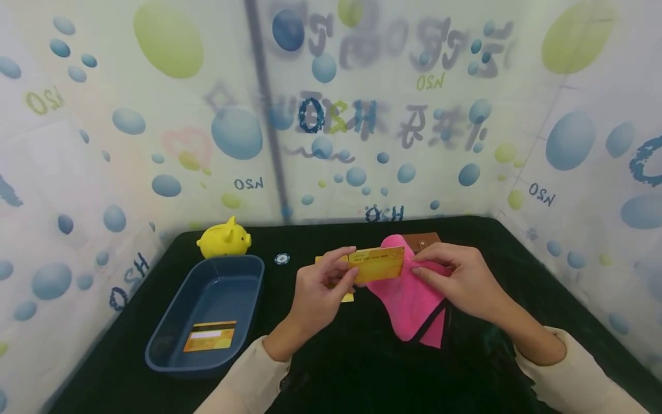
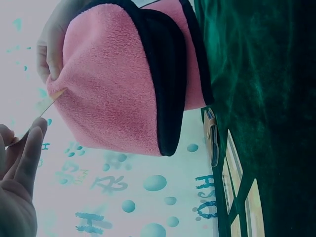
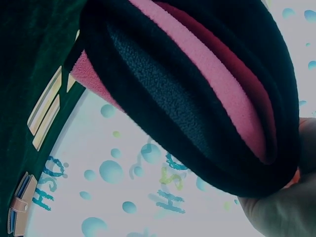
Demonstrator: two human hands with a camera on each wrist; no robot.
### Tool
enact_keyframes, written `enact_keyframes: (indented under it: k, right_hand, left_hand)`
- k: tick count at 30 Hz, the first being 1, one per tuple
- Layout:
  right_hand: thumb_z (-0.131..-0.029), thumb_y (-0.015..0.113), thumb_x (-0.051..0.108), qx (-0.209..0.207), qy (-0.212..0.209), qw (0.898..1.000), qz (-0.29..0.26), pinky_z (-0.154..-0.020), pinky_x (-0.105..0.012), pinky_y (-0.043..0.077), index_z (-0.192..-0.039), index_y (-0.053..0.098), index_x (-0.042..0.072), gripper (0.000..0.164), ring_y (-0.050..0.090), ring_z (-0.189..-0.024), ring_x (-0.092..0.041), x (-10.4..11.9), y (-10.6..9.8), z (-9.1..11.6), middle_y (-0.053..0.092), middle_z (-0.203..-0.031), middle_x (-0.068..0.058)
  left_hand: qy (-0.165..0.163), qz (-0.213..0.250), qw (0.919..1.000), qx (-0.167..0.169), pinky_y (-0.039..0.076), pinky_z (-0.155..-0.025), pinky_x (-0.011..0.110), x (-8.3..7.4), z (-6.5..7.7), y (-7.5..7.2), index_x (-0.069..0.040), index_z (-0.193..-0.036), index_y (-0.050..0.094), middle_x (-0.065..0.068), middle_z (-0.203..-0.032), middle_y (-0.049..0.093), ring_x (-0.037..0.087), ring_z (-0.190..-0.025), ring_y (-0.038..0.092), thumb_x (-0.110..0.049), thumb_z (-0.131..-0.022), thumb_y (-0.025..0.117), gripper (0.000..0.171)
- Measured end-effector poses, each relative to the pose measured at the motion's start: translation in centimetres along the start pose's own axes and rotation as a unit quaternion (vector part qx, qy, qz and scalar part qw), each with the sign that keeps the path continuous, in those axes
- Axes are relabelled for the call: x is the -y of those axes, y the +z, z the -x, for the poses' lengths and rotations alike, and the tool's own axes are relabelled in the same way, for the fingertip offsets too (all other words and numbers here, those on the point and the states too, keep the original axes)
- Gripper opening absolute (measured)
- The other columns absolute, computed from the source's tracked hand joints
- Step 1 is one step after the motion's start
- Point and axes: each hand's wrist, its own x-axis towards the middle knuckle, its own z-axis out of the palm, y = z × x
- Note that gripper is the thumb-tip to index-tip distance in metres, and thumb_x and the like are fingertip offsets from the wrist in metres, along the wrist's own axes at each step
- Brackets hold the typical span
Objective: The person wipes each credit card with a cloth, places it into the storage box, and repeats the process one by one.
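Note:
In the head view my left hand (image 1: 319, 293) pinches a yellow bank card (image 1: 377, 265) between thumb and fingers. My right hand (image 1: 468, 282) grips a pink cloth (image 1: 405, 307) with black edging, held up off the table. The card's far edge meets the cloth close to the right fingertips, as the left wrist view also shows, where the card (image 2: 48, 104) is seen nearly edge-on against the pink cloth (image 2: 108, 79). From the right wrist, the cloth's black-edged folds (image 3: 212, 89) hide most of the right hand (image 3: 281, 207).
A blue tray (image 1: 222, 296) at left holds another bank card (image 1: 209, 337). Behind it stands a yellow piggy bank (image 1: 223, 239), with a poker chip (image 1: 282, 259) to its right. Several cards (image 2: 254, 210) lie on the dark green tablecloth, near a brown wallet (image 1: 423, 240).

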Motion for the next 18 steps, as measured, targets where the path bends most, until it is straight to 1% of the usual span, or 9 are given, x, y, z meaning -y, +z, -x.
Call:
enact_keyframes:
  k: [2,5,9,11,14,18]
  right_hand:
    - [-0.086,0.077,0.006,0.000,0.001,1.000,-0.002,-0.058,-0.027,0.059,-0.102,0.075,0.013,0.018,0.066,-0.065,-0.008,0.00,-0.06,-0.02,0.072,-0.092,0.003]
    - [-0.086,0.077,0.005,0.001,0.002,1.000,-0.004,-0.059,-0.027,0.059,-0.102,0.075,0.012,0.018,0.066,-0.066,-0.008,-0.03,-0.14,0.00,0.072,-0.093,0.002]
    - [-0.085,0.077,0.005,-0.006,-0.002,1.000,0.000,-0.059,-0.027,0.059,-0.102,0.075,0.012,0.019,0.066,-0.065,-0.008,-0.15,-0.27,0.01,0.072,-0.092,0.002]
    - [-0.085,0.077,0.004,-0.008,-0.002,1.000,0.002,-0.058,-0.026,0.059,-0.103,0.075,0.012,0.019,0.066,-0.065,-0.008,-0.25,-0.33,0.01,0.072,-0.093,0.002]
    - [-0.085,0.077,0.004,-0.007,-0.002,1.000,0.002,-0.058,-0.026,0.059,-0.103,0.075,0.012,0.020,0.065,-0.064,-0.008,-0.39,-0.42,0.03,0.072,-0.093,0.001]
    - [-0.085,0.077,0.004,-0.006,-0.002,1.000,-0.005,-0.058,-0.027,0.059,-0.104,0.074,0.012,0.021,0.066,-0.064,-0.008,-0.47,-0.54,-0.02,0.072,-0.093,0.001]
  left_hand:
    - [-0.003,0.009,0.9999,0.012,0.060,-0.062,0.027,-0.05,-0.03,-0.11,-0.001,-0.130,0.057,0.016,-0.095,0.074,0.018,-0.073,0.074,0.003,-0.090,0.069,0.042]
    - [-0.005,0.011,0.9994,0.031,0.060,-0.066,0.027,-0.14,-0.06,-0.35,0.001,-0.135,0.056,0.016,-0.097,0.074,0.018,-0.076,0.074,0.001,-0.085,0.074,0.053]
    - [-0.002,0.014,0.9983,0.057,0.060,-0.070,0.028,-0.20,-0.18,-0.60,0.004,-0.138,0.053,0.017,-0.107,0.072,0.018,-0.083,0.074,0.001,-0.080,0.079,0.063]
    - [0.002,0.019,0.9974,0.069,0.060,-0.070,0.028,-0.22,-0.24,-0.66,0.005,-0.138,0.053,0.018,-0.109,0.071,0.019,-0.084,0.074,0.003,-0.080,0.079,0.064]
    - [0.014,0.022,0.9966,0.078,0.060,-0.070,0.027,-0.27,-0.32,-0.72,0.006,-0.138,0.053,0.019,-0.109,0.070,0.020,-0.085,0.074,0.005,-0.079,0.079,0.065]
    - [0.033,0.022,0.9967,0.072,0.060,-0.069,0.027,-0.36,-0.54,-0.76,0.006,-0.135,0.054,0.019,-0.107,0.071,0.019,-0.084,0.074,0.006,-0.079,0.079,0.062]
